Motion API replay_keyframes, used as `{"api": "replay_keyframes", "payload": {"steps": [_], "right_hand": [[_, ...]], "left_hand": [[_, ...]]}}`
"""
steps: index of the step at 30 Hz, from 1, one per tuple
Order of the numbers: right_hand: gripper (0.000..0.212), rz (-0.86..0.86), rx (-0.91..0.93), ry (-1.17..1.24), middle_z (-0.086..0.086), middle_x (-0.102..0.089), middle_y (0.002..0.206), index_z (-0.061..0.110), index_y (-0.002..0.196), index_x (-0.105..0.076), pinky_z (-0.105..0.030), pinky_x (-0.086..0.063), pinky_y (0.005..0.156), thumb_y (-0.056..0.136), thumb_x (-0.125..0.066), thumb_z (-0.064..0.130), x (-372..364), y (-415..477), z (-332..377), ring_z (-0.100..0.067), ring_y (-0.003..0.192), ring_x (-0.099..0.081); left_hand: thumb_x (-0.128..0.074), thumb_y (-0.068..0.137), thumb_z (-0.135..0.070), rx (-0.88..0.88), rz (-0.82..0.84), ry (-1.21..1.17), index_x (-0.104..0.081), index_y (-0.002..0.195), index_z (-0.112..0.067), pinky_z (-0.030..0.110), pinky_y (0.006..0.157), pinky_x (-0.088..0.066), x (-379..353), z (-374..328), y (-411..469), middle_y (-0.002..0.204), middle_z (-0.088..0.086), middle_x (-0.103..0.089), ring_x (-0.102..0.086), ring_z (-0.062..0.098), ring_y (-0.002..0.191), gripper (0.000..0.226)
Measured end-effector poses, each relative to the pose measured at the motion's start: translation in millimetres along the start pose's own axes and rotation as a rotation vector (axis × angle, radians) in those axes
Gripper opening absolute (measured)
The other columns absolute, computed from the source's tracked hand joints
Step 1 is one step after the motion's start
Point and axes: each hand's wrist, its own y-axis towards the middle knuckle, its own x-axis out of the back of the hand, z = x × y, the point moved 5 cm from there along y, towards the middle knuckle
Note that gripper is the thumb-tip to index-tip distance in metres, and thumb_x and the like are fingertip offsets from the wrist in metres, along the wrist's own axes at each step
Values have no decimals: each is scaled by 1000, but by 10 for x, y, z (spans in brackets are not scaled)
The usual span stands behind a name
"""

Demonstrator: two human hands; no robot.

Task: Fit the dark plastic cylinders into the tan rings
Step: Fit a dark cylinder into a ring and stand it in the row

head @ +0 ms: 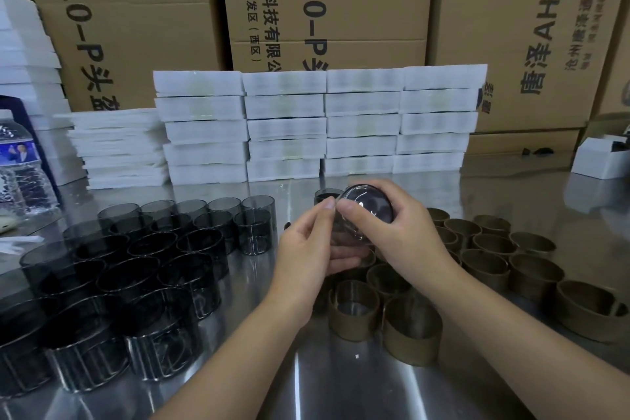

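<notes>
Dark plastic cylinder [370, 206]: judged light, thin-walled, slick, crackable; held tilted, right grip [405, 235] curled round its wall, left grip [306, 249] pinching its rim, above tan rings [484, 269].

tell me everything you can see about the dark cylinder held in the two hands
The smoky dark translucent plastic cylinder is a short, thin-walled tube, glossy, with bright highlights. It is held up, tipped so one round end faces the camera. The right hand curls round its right side; the left hand pinches its left rim, with the lower fingers showing through its wall. Whether anything is fitted round it cannot be told.
</notes>
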Motion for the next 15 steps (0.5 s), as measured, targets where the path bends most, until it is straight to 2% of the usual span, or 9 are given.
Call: {"api": "replay_keyframes", "payload": {"steps": [5, 10, 13, 15], "right_hand": [[24, -33, 28, -9, 18, -72, 87, 37, 88, -70, -41, -56, 84, 72, -69, 55, 29, 9, 12, -4, 87, -67], [14, -40, 24, 53, 16, -73, 85, 41, 84, -73, -45, -58, 82, 73, -71, 50, 32, 27, 1, -6, 85, -69], [3, -45, 30, 70, 18, -73, 84, 44, 79, -74, -36, -58, 80, 78, -71, 43, 38, 38, -5, -1, 84, -69], [9, -52, 36, 66, 21, -73, 84, 47, 75, -73, -29, -56, 79, 81, -69, 41, 43, 38, 8, 2, 84, -68]], "left_hand": [[-46, 101, -32, -1, 26, -2, -67, 112, -19, 21, 54, -55, -5, 13, 7, 74, 9, -75, -74, 25, 68, 27], [-48, 100, -33, 4, 38, -6, -64, 122, -18, 22, 55, -55, -6, 12, 10, 86, 15, -75, -74, 26, 70, 31], [-48, 100, -33, 13, 35, -7, -63, 122, -19, 23, 55, -55, -5, 22, 13, 90, 17, -75, -74, 27, 71, 30], [-48, 100, -33, 13, 34, -10, -65, 118, -21, 23, 55, -55, -3, 26, 13, 90, 16, -75, -74, 27, 71, 27]]}}
